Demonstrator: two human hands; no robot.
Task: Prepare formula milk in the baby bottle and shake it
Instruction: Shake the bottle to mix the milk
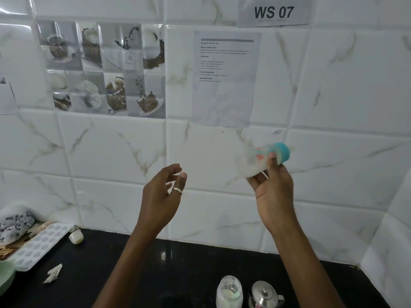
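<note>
My right hand (274,192) is raised in front of the tiled wall and grips a baby bottle (262,157) with a teal collar. The bottle lies almost sideways, collar pointing right, and it is motion-blurred; white liquid shows inside. My left hand (161,194) hovers at about the same height to the left, fingers apart and curled, holding nothing; a ring sits on one finger. A jar of white powder (229,293) stands on the black counter near the front edge, with a small steel kettle (264,294) right of it.
At the left of the black counter (178,274) lie a pale dimpled tray (40,247), a patterned cloth (13,223), a small white cap (76,237), a crumpled paper scrap (53,276) and a green bowl (5,278). Paper sheets hang on the wall.
</note>
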